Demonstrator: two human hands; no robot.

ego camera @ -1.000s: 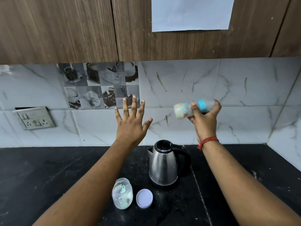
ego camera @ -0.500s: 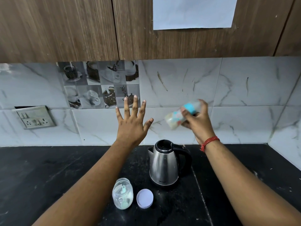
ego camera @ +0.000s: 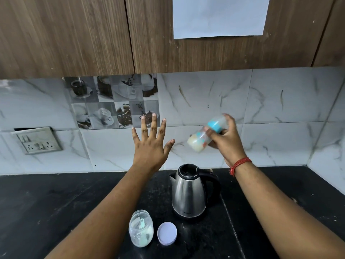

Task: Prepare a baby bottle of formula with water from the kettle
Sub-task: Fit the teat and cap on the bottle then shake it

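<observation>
My right hand (ego camera: 226,142) grips a baby bottle (ego camera: 200,140) with a blue collar and milky liquid inside. The bottle is tilted, its base pointing down-left, and it is blurred. It is held in the air above the steel kettle (ego camera: 188,195), which stands on the black counter (ego camera: 56,202) with its lid area open and its black handle to the right. My left hand (ego camera: 151,146) is raised with fingers spread, holding nothing, left of the bottle. A clear formula jar (ego camera: 141,228) with a green scoop inside stands open in front of the kettle, its white lid (ego camera: 167,233) beside it.
A marble-tiled wall runs behind the counter, with a switch plate (ego camera: 38,141) at the left. Wooden cabinets (ego camera: 74,34) hang overhead, one bearing a white sheet of paper (ego camera: 220,15). A side wall closes the counter at the right.
The bottle in my right hand has swung from lying level to tilted base-down and dropped slightly, blurred by motion. My left hand has stayed raised and spread.
</observation>
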